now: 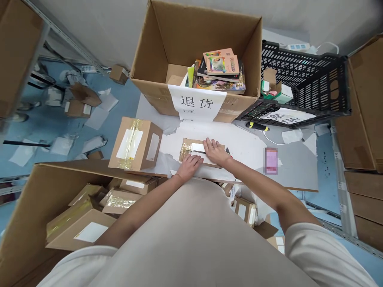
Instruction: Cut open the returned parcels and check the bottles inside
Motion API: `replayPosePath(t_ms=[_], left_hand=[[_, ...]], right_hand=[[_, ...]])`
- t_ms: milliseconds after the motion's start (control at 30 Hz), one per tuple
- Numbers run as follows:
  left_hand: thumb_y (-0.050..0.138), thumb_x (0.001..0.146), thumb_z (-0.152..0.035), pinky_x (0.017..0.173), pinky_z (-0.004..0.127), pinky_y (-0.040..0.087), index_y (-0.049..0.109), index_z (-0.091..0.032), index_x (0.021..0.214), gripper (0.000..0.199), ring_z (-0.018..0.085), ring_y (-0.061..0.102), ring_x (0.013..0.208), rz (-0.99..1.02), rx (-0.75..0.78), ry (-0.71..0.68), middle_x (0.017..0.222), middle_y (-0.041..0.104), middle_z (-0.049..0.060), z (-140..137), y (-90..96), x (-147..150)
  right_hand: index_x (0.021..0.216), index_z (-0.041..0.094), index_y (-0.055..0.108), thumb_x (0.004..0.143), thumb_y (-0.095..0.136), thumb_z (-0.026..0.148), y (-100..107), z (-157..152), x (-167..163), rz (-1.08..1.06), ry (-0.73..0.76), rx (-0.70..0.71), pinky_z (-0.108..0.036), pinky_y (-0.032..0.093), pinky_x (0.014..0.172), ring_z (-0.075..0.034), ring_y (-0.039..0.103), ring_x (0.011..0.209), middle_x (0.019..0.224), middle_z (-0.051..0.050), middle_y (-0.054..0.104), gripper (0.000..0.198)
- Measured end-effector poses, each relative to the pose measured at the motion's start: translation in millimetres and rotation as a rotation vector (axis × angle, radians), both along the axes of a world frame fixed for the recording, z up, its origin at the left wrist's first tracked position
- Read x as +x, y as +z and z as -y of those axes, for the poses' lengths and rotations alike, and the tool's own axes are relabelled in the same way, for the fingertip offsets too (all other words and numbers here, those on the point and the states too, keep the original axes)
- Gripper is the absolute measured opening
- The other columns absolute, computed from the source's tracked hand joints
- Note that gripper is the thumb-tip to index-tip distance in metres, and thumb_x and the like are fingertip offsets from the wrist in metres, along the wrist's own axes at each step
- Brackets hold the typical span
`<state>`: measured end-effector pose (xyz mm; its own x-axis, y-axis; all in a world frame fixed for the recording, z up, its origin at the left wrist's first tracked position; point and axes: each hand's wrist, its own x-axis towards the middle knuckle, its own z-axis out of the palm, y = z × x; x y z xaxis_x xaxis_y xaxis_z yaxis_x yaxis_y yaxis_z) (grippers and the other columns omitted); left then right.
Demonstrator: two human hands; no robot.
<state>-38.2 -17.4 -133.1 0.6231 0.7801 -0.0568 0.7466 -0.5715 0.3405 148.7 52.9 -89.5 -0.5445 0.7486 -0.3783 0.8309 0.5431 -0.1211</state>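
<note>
A small, flat cardboard box (186, 149) with clear tape and a white label lies on the white-covered table in front of me. My left hand (190, 166) rests on its near side, fingers stretched out over the top. Further right, my right hand (216, 152) lies flat on the box with its fingers spread. Both palms face down and hide part of the label. A small dark thing with a bit of red shows by my right wrist; I cannot make out what it is.
A large open carton (149, 89) holding books stands behind, beside a black plastic crate (317, 79). A taped box (128, 145) is on the left, above a big carton (26, 207) of parcels. A black-and-yellow handled tool (256, 126) and a blurred pink item (271, 161) lie right.
</note>
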Motion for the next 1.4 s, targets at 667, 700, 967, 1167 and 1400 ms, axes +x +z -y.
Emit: replayPosePath(t_ms=[667,700,967,1167,1400], left_hand=[[0.036,0.088,-0.008,0.106,0.051,0.032,0.05,-0.02,0.13,0.046,0.028,0.048,0.125,-0.127,0.107,0.064,0.129,0.057,0.013,1,-5.0,15],[0.036,0.088,-0.009,0.106,0.051,0.032,0.051,-0.02,0.13,0.046,0.027,0.05,0.121,-0.13,0.103,0.058,0.126,0.059,0.013,1,-5.7,15],[0.03,0.092,-0.011,0.106,0.049,0.036,0.044,-0.017,0.136,0.047,0.028,0.038,0.134,-0.111,0.077,0.056,0.143,0.044,0.01,10,-10.1,16],[0.031,0.088,-0.007,0.107,0.05,0.033,0.037,-0.019,0.14,0.054,0.026,0.029,0.139,-0.121,0.059,0.065,0.149,0.034,0.01,17,-3.8,16],[0.057,0.08,-0.033,0.11,0.052,0.024,0.029,-0.014,0.143,0.072,0.031,0.022,0.141,-0.099,0.012,0.157,0.151,0.027,0.017,-26,38.0,-16]], right_hand=[[0.138,0.008,0.035,0.094,0.025,0.013,14,-9,-57,-0.049,0.271,0.202,-0.048,0.04,0.095,-0.031,0.047,0.123,0.143,-0.023,0.039,0.046],[0.137,0.005,0.036,0.094,0.024,0.013,10,-6,-66,-0.052,0.285,0.215,-0.048,0.041,0.094,-0.032,0.046,0.123,0.142,-0.024,0.04,0.046],[0.119,0.011,0.052,0.092,0.038,0.015,23,-61,-66,0.003,0.374,0.02,-0.032,0.048,0.075,-0.024,0.063,0.097,0.114,-0.017,0.062,0.03],[0.122,0.018,0.05,0.097,0.033,0.035,28,-94,-61,-0.084,0.083,0.008,-0.034,0.047,0.076,-0.024,0.063,0.094,0.109,-0.012,0.064,0.034],[0.128,0.018,0.048,0.096,0.025,0.013,16,-26,2,-0.308,0.21,0.32,-0.048,0.031,0.106,-0.023,0.041,0.128,0.136,-0.013,0.048,0.04]])
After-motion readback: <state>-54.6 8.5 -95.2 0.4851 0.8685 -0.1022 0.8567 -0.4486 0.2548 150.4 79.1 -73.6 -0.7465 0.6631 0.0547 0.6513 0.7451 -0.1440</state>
